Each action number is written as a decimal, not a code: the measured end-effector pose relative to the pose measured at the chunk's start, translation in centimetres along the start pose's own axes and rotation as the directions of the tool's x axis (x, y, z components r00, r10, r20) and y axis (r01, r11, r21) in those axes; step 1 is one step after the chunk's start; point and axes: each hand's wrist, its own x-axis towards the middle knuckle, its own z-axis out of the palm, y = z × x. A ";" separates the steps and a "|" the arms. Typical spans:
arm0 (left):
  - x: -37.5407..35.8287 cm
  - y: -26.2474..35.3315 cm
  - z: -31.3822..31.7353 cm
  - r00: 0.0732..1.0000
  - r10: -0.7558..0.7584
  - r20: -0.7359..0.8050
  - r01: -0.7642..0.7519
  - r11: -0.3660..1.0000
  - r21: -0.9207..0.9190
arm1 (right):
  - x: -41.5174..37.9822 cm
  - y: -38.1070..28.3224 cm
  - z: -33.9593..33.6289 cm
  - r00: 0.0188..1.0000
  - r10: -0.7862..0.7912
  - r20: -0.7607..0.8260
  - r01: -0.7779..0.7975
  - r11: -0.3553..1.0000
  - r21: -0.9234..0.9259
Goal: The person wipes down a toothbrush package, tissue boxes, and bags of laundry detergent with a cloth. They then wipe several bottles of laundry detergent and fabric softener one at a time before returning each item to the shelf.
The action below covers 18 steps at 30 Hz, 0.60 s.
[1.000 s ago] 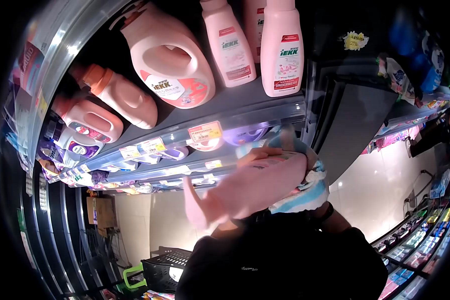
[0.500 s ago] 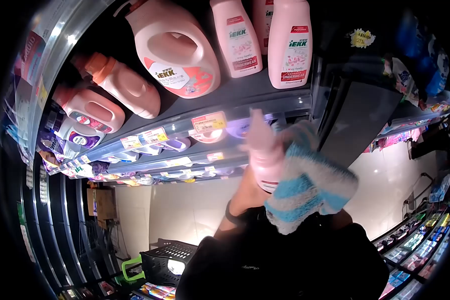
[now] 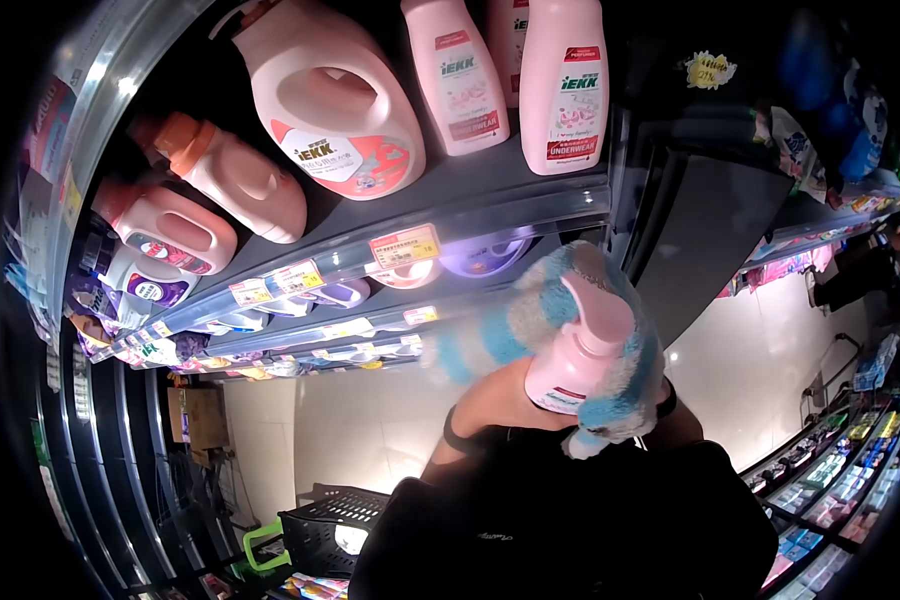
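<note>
A pink pump bottle (image 3: 562, 378) stands nearly upright before my chest, its nozzle leaning up and left. My left hand (image 3: 515, 393) is wrapped around its lower body from the left. A fluffy blue, white and grey striped cloth (image 3: 642, 335) drapes round the bottle's back and right side, and its left end is smeared by motion. Beneath the cloth my right hand is mostly hidden; only the wrist shows, and the cloth is bunched over the hand against the bottle.
Ahead, a shelf (image 3: 370, 222) carries a large pink jug (image 3: 335, 110), several pink bottles (image 3: 562, 95) and smaller jugs (image 3: 240, 180). Lower shelves hold more bottles. At lower left stands a black basket (image 3: 332, 520) with a green handle. More goods line shelves on the right.
The cloth has swung from the bottle's front right to behind and around it, with its end flung left. The bottle has shifted right and lower, and its pump now shows clearly.
</note>
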 end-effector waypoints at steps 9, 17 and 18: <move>0.4 0.5 -1.1 0.808 0.350 -0.475 -0.205 0.921 0.330 | 0.3 2.5 3.2 0.988 -0.037 -0.151 -0.024 0.923 -0.383; 0.8 1.6 -1.1 0.764 0.443 -0.469 -0.155 0.831 0.534 | -0.8 5.7 1.7 0.996 0.014 -0.088 -0.037 0.963 -0.268; 0.8 1.7 -1.0 0.753 0.456 -0.474 -0.165 0.828 0.535 | -0.8 5.7 1.7 0.996 0.037 -0.081 -0.053 0.979 -0.198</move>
